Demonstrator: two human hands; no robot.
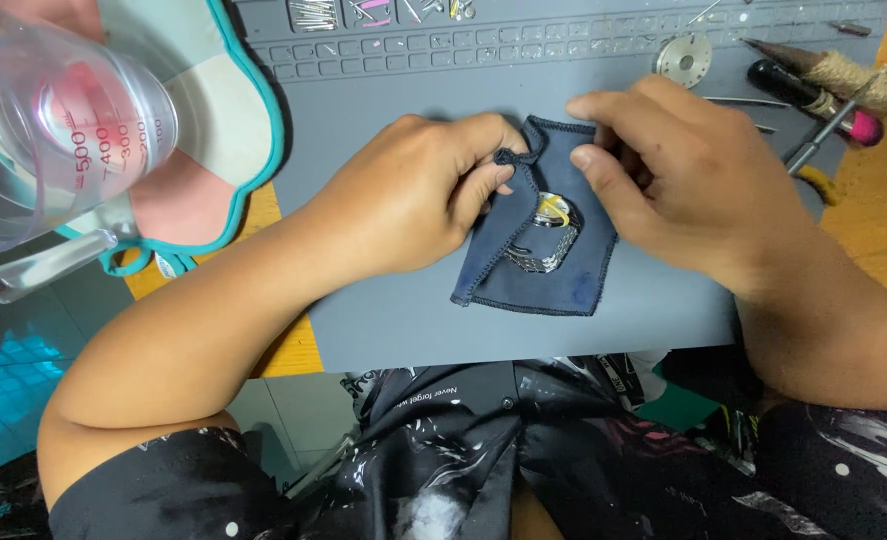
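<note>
Folding a dark cloth over a metal watch

Going from the left: a clear measuring jug (49, 140) stands at the worktop (404, 320) edge, well apart from the work. The left hand (414, 205) pinches the upper left hem of the dark blue cloth (554, 280) between thumb and fingers (484, 185). The metal watch (544, 235) lies in the cloth, between both hands. The right hand (684, 190) grips the upper right fold. I judge the wrapping is half done; the next move needs an even pull on both hems

metal watch (542, 235) half wrapped in dark cloth (539, 270), measuring jug (44, 150) cropped at left edge
</note>
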